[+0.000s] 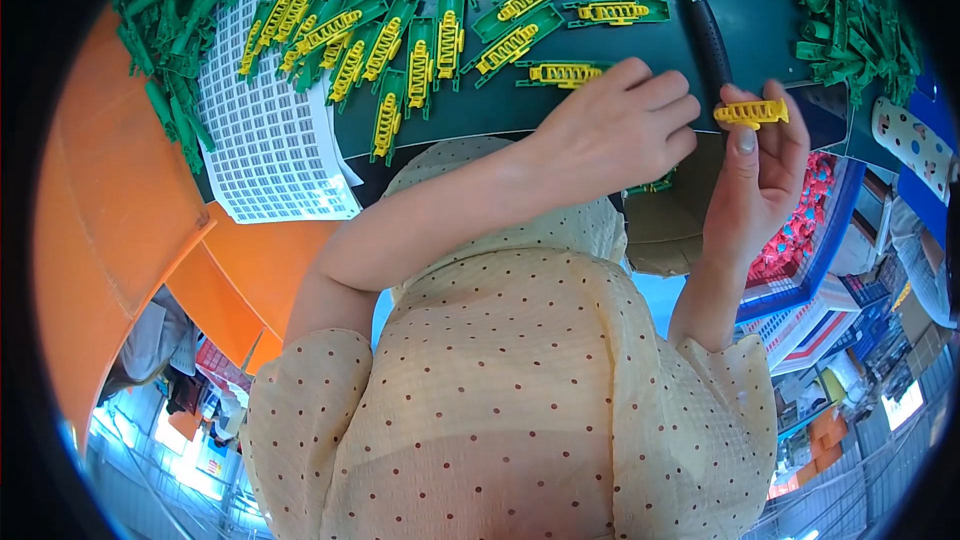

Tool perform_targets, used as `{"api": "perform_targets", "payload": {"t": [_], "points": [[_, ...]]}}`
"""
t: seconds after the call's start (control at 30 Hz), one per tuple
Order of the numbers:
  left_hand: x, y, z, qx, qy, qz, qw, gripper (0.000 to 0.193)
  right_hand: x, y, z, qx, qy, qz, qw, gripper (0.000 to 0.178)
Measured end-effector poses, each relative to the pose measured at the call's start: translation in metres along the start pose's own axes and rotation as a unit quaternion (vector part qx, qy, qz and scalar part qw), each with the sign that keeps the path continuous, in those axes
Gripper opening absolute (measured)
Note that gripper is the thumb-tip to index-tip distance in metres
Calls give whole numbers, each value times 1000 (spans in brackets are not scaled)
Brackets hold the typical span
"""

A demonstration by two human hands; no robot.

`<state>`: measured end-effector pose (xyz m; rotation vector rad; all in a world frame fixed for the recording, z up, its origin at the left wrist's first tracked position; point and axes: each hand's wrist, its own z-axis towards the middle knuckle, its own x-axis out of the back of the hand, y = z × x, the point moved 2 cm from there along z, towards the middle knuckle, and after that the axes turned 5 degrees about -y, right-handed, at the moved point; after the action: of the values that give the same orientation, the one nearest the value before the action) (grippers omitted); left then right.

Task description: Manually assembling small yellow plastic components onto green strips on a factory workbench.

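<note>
About sixteen green-and-yellow assembled pieces point(417, 65), one loose yellow comb piece point(751, 113), one sticker sheet point(268, 130)

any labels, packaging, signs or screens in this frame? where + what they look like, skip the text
Sticker sheet: on the dark green worktop, left of the yellow-and-green parts; white rectangle with a grid of small grey labels.
Cardboard box: at the worktop edge under the left hand; brown, open.
Crate: beside the right hand; blue walls, red pieces inside.
No signs or screens clearly visible.
</note>
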<state>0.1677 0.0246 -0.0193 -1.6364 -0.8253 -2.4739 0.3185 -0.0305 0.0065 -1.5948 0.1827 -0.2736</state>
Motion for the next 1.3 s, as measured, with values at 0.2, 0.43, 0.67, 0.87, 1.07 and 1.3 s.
{"api": "perform_targets", "payload": {"t": [0.2, 0.43, 0.67, 0.87, 1.07, 1.3], "points": [[-16, -7, 3, -19, 101, -13, 995, 7, 2, 3, 2, 34, 11, -5, 999, 43], [1, -31, -6, 18, 94, 27, 995, 23, 0, 14, 2, 39, -3, 49, 998, 25], [5, 0, -9, 43, 48, 1, 998, 23, 2, 11, 1, 74, -23, 45, 996, 22], [2, -20, -15, 54, 99, 36, 993, 24, -1, 11, 2, 76, -38, 47, 995, 23], [11, -25, -18, 80, 154, 73, 982, 25, -6, 14, 2, 105, -68, -15, 992, 25], [31, -13, -19, 152, 175, -77, 970, 25, -22, 8, 5, 121, -77, 9, 990, 33]]}}
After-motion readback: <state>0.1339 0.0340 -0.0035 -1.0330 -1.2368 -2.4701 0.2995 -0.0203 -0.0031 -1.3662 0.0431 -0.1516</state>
